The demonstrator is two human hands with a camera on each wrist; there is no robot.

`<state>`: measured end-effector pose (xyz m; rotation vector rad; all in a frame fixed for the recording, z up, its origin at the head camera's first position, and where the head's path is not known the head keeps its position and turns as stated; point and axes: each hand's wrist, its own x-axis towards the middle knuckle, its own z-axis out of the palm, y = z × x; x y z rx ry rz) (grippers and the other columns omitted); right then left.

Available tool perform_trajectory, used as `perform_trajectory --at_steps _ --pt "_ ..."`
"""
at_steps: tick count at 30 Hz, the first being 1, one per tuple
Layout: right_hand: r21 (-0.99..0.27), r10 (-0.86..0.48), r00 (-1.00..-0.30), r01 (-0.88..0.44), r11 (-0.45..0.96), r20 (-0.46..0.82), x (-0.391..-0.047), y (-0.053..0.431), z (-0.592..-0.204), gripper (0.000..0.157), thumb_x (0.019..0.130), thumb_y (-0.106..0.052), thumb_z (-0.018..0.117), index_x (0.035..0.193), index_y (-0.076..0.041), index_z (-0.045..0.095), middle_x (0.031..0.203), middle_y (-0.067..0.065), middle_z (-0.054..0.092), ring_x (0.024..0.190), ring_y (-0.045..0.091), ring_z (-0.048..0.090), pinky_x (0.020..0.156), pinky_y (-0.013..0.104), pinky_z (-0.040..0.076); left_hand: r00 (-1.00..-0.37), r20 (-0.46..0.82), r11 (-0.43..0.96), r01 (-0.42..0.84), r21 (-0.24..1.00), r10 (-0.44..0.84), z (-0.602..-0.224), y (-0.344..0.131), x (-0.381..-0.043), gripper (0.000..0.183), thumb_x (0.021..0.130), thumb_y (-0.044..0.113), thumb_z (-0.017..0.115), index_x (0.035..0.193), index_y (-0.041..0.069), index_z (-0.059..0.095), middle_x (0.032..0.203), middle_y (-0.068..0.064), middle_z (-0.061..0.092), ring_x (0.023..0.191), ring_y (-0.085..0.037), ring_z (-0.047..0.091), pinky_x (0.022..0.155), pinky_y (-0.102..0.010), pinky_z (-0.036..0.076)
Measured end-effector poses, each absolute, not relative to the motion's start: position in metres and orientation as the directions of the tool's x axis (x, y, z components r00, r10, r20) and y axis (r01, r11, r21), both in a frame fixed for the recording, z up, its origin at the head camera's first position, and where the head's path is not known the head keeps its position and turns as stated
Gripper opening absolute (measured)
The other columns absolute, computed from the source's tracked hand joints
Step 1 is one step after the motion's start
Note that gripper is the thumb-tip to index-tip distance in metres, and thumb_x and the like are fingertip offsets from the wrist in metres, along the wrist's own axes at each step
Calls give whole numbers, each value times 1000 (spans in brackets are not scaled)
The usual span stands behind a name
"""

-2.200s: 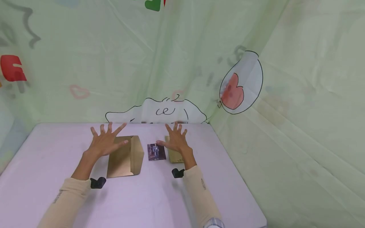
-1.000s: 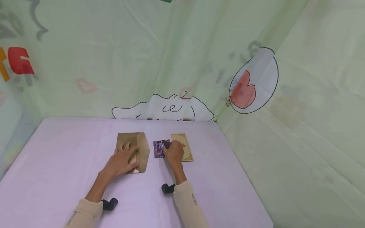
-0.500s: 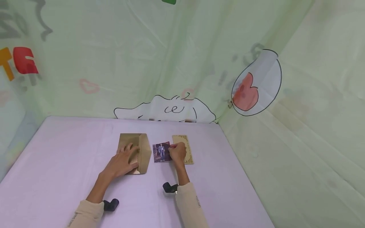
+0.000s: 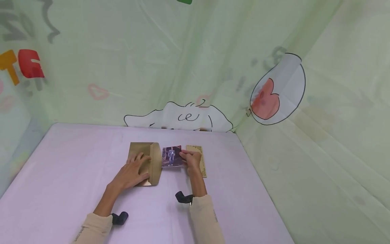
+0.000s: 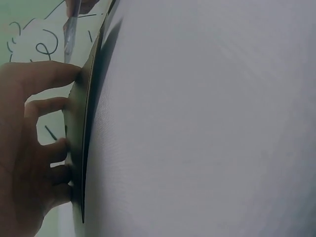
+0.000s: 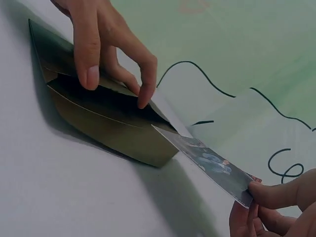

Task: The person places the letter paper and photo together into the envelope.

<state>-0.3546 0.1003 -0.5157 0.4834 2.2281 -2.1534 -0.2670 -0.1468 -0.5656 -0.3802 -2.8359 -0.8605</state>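
Observation:
A gold envelope [image 4: 155,166] lies on the table, flap toward the right. On its upper side rest the spread, bent fingers and thumb of my left hand [image 4: 129,171]. In the right wrist view the envelope's mouth gapes under those fingertips. My right hand [image 4: 193,161] pinches a photo [image 4: 172,156] of a standing person by its right edge, between thumb and fingers. The photo is raised and tilted, its left edge by the envelope's flap; the right wrist view shows its corner [image 6: 168,132] near the mouth. A cream card with an ornate border [image 4: 203,169] lies partly behind my right hand.
The table [image 4: 70,162] has a pale lilac cover. Behind it and at the right hang pale green cloth walls [image 4: 137,67] with drawings. A black wrist camera [image 4: 120,218] sticks out from the left sleeve, another black camera [image 4: 183,197] from the right.
Both hands came down from above the table; the left settled on the envelope. My right hand took hold of the photo, lifted it, and moved it toward the flap.

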Motion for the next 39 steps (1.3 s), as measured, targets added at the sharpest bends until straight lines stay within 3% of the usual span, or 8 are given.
perform_trajectory --at_steps 7,14,20,23,39 --pt "-973 164 -960 232 18 -226 -348 75 -522 20 82 5 76 100 10 75 90 16 76 66 9 65 56 21 54 -957 218 798 282 533 193 -564 -148 -267 66 86 42 70 145 21 50 157 -24 39 143 -52 37 107 -72 36" --pt "-977 275 -957 142 159 -95 -342 53 -533 15 73 6 81 87 5 78 83 14 75 65 9 62 55 19 49 -967 186 797 249 551 174 -565 -148 -267 67 88 46 68 148 22 48 159 -25 35 144 -53 35 109 -73 34" --pt "-897 338 -940 114 427 41 -340 35 -538 8 71 -3 84 78 -6 80 76 9 76 72 21 69 73 35 52 -967 182 788 250 562 177 -568 -148 -268 70 89 48 67 149 21 46 160 -25 35 147 -51 31 115 -72 28" --pt "-862 343 -935 101 496 88 -339 28 -539 7 69 -4 84 75 -7 80 73 7 76 73 25 71 73 41 53 -965 189 782 259 567 183 -568 -148 -269 70 89 49 67 149 21 46 160 -24 35 148 -50 31 116 -71 26" --pt "-824 288 -949 61 563 126 -334 -6 -537 9 67 -1 84 65 -8 78 68 9 75 70 29 72 70 43 59 -960 213 763 273 586 180 -565 -149 -266 63 90 38 68 147 22 48 159 -24 38 148 -49 31 119 -68 24"
